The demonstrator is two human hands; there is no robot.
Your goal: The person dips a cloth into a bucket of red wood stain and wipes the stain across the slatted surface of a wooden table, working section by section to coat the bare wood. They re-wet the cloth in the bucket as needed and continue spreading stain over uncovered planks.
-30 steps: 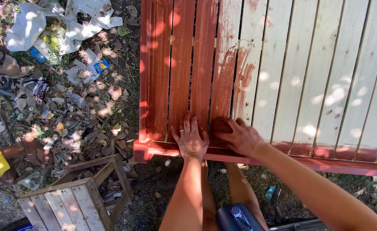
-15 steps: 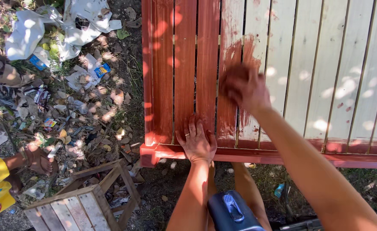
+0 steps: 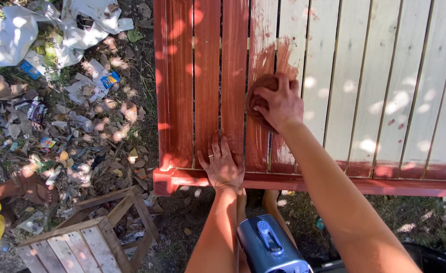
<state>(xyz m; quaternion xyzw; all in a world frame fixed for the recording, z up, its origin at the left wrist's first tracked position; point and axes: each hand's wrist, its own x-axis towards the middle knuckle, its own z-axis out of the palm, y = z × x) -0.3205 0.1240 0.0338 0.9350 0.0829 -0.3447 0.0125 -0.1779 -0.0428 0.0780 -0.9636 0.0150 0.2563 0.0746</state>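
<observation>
A wooden slatted panel (image 3: 385, 91) lies flat on the ground, its left slats stained red-brown. The right hand (image 3: 278, 103) grips a stain-soaked pad (image 3: 258, 91), pressing it on a half-stained slat towards the panel's near edge. The left hand (image 3: 223, 164) rests open, fingers spread, on the near edge's stained slats, empty.

At frame centre, the right hand (image 3: 278, 103) presses a stained pad (image 3: 260, 91) on the slatted panel (image 3: 385, 76); the left hand (image 3: 223, 164) lies flat below.

Dirt ground (image 3: 192, 222) w/ litter (image 3: 56, 101), dappled sun, wood stool (image 3: 81, 242).
</observation>
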